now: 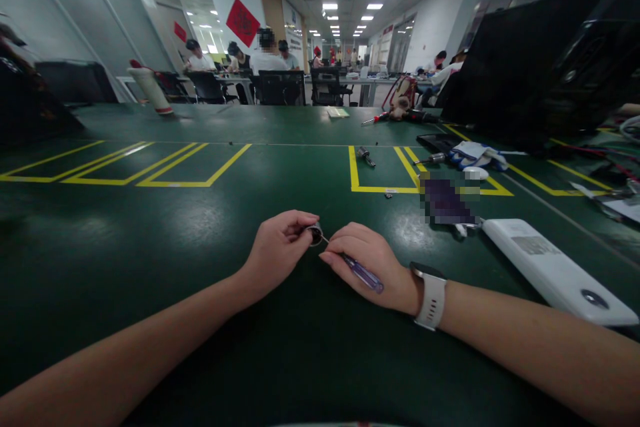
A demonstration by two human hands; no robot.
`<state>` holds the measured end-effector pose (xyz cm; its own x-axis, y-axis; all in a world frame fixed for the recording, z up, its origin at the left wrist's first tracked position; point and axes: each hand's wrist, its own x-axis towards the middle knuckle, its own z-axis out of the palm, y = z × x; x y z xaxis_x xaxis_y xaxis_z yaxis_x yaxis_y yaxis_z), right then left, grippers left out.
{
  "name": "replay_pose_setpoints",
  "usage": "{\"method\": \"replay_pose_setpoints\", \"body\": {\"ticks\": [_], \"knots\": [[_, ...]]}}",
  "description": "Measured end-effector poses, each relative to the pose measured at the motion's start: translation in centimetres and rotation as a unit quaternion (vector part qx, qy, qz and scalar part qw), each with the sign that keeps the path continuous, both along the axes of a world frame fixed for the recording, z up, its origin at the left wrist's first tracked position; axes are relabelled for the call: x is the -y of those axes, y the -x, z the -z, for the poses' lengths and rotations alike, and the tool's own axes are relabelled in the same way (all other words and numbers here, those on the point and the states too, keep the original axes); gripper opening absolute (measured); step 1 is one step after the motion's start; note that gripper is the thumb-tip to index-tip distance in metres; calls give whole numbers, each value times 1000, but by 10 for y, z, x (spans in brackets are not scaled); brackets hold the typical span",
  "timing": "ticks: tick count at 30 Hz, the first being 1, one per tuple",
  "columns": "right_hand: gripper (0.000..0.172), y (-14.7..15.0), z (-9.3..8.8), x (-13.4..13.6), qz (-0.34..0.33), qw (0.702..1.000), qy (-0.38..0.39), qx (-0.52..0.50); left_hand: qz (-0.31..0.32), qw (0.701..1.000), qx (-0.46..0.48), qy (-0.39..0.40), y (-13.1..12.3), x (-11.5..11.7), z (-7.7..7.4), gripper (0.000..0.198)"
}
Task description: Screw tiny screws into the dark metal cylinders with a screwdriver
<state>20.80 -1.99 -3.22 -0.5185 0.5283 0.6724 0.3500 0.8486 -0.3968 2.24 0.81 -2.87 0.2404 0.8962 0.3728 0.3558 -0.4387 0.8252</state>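
My left hand (283, 243) is closed round a small round metal part (315, 235) with a dark hollow facing right; the fingers cover much of it. My right hand (365, 260) grips a screwdriver (364, 275) with a clear purple handle, which slants down to the right under the palm. Its thin shaft points up and left to the metal part, and the tip is at or in the hollow; I cannot tell which. Both hands are above the green tabletop (225, 347). A watch with a pale strap (431, 300) is on my right wrist.
To the right lie a white power bank (555, 267), a dark phone (445, 200) and white-blue gloves (477, 155). Metal parts (367, 157) sit near yellow tape lines (385, 189). A red screwdriver (376, 119) lies farther back. A large black case (545, 73) stands right; a bottle (153, 88) stands left.
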Motion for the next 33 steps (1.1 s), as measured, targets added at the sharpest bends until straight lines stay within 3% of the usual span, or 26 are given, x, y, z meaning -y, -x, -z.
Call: {"method": "replay_pose_setpoints", "body": {"ticks": [11,33], "knots": [[11,0,-1,1,4,1000,11,4,4,999,21,40,-1,2,-2,22],[5,-2,2,2,-12,999,-39,-15,3,992,55,110,-3,3,-7,26]]}}
